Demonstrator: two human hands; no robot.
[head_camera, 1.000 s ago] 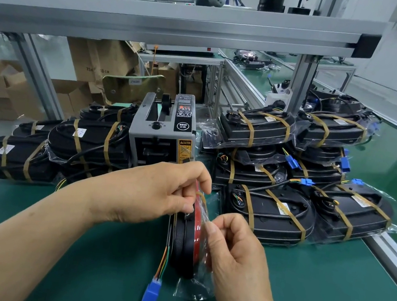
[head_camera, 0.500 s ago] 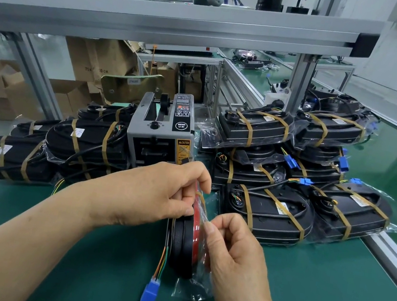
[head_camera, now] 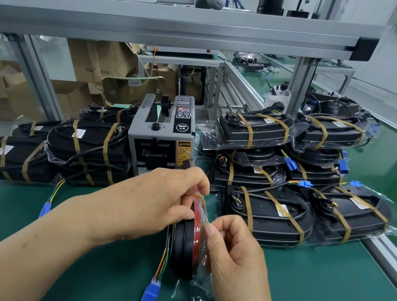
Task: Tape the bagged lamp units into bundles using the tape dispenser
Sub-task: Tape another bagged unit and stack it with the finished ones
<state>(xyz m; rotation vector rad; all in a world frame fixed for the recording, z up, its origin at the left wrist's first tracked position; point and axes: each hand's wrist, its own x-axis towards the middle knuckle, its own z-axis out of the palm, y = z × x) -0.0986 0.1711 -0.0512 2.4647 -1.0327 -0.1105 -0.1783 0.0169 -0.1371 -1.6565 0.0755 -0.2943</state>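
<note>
Lamp [head_camera: 184,248] in clear bag [head_camera: 194,290] stands on edge on green mat [head_camera: 324,298], centre front, between our hands. Our left hand [head_camera: 156,203] grips its top, fingers curled over rim, pinching tan tape [head_camera: 201,197] there. Our right hand [head_camera: 233,253] pinches bag film at lamp's right face, fingers curled. Blue plug [head_camera: 150,295] on coloured wires lies on mat just left of lamp's foot. Dispenser [head_camera: 161,142] stands behind left hand. Right bundles [head_camera: 267,217] and left bundles [head_camera: 84,148] flank it, taped and stacked.
</note>
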